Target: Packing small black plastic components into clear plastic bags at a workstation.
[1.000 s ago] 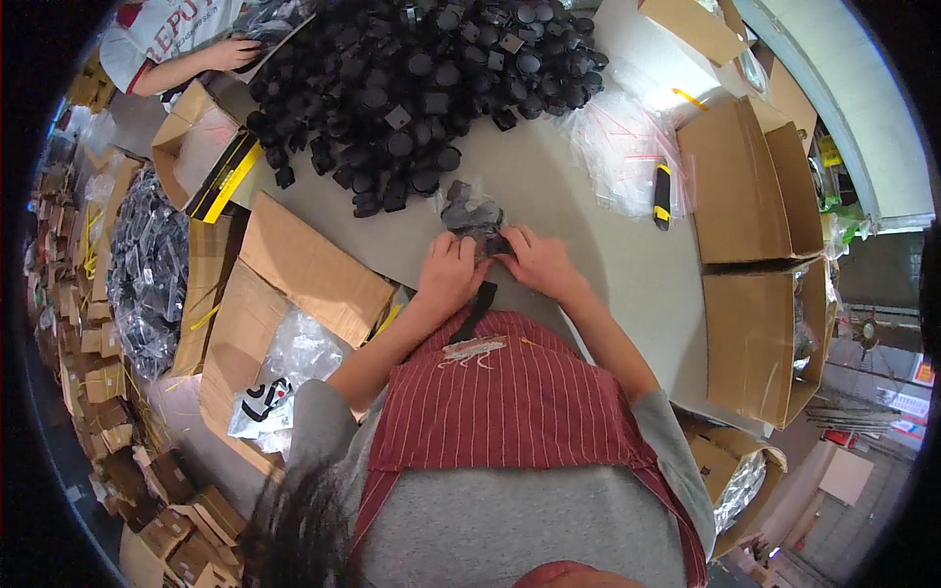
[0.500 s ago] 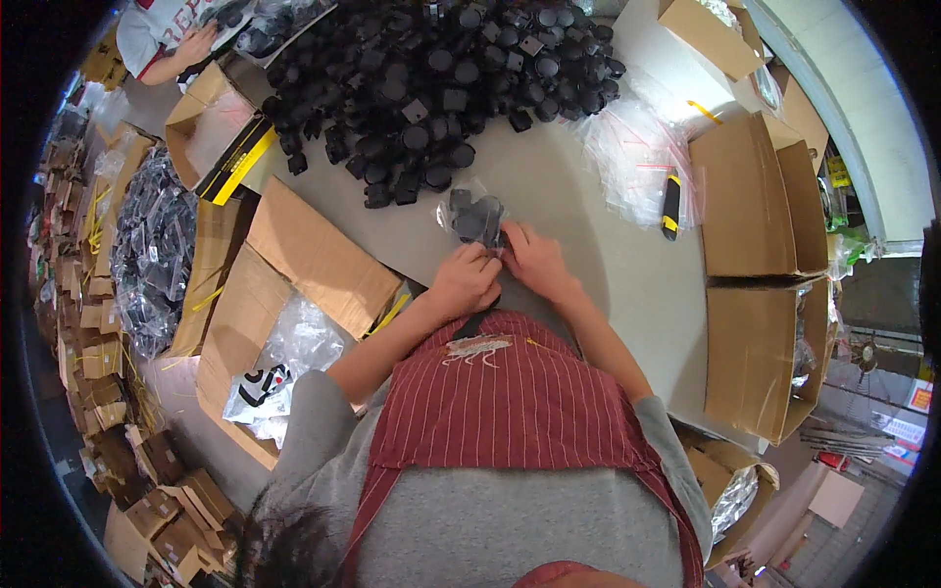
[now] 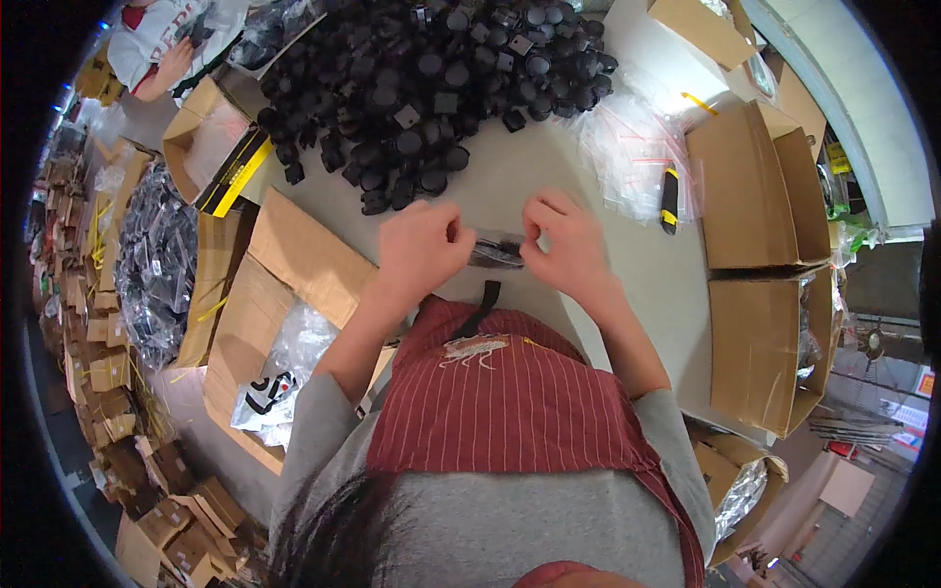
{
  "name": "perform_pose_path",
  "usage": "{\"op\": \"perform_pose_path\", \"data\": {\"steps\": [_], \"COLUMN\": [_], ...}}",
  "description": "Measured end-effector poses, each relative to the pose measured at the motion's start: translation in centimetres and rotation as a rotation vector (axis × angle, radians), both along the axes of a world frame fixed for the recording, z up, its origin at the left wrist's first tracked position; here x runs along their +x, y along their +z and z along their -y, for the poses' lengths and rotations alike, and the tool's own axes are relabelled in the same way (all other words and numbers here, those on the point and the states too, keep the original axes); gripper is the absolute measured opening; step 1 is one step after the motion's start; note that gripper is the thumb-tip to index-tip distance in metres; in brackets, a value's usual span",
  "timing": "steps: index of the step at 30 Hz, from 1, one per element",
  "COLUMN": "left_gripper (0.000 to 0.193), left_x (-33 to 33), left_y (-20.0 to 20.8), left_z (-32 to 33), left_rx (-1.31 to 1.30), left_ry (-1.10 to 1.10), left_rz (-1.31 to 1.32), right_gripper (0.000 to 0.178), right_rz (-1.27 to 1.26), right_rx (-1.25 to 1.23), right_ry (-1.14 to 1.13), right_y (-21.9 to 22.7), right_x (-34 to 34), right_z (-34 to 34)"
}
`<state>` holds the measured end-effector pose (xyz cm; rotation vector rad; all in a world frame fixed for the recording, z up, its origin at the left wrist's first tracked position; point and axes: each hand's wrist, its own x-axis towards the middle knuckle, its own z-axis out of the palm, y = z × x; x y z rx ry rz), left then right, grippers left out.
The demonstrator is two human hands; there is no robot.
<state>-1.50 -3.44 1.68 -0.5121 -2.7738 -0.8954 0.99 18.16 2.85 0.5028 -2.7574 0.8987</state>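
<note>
Between my two hands, above the grey table (image 3: 529,176), a clear plastic bag (image 3: 498,252) with a black part inside is held stretched sideways. My left hand (image 3: 423,247) is closed in a pinch on its left end. On the opposite end the fingers of my right hand (image 3: 567,240) are pinched too. The bag shows nearly edge-on and slightly smeared, so the shape of the black part cannot be made out. A large heap of black plastic parts (image 3: 412,93), several with round discs, lies just beyond my hands.
To the right are loose clear bags (image 3: 618,147) and a black-and-yellow utility knife (image 3: 669,201). Open cardboard boxes (image 3: 750,186) line the right edge. At the left stand an open carton (image 3: 279,245) and a box of bagged parts (image 3: 157,255). Another person's hand (image 3: 176,64) is at the upper left.
My hands have come up and moved apart, each now on one end of the bag. The bag has turned from facing up to nearly edge-on. The other person's hand has shifted a little.
</note>
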Motion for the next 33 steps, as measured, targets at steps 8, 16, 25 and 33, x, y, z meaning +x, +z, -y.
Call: {"op": "perform_pose_path", "data": {"steps": [8,16,25,33], "left_gripper": [0.015,0.016,0.017,0.018], "left_x": [-0.5,-1.1,0.6,1.2], "left_y": [-1.4,-0.3,-0.1,-1.3], "left_z": [-1.9,-1.7,-4.4,-5.1], "left_rx": [-0.057,0.159,0.219,0.469], "left_ry": [-0.146,-0.371,-0.561,-0.488], "left_rz": [0.307,0.477,-0.134,0.184], "right_gripper": [0.006,0.013,0.013,0.015], "right_rz": [-0.002,0.051,-0.137,-0.002], "right_rx": [-0.137,0.083,-0.038,-0.064], "right_ry": [0.299,0.142,0.137,0.005], "right_y": [-0.5,0.2,0.7,0.7], "right_x": [1.5,2.8,3.8,5.7], "right_z": [-2.4,-5.0,-3.9,-4.7]}}
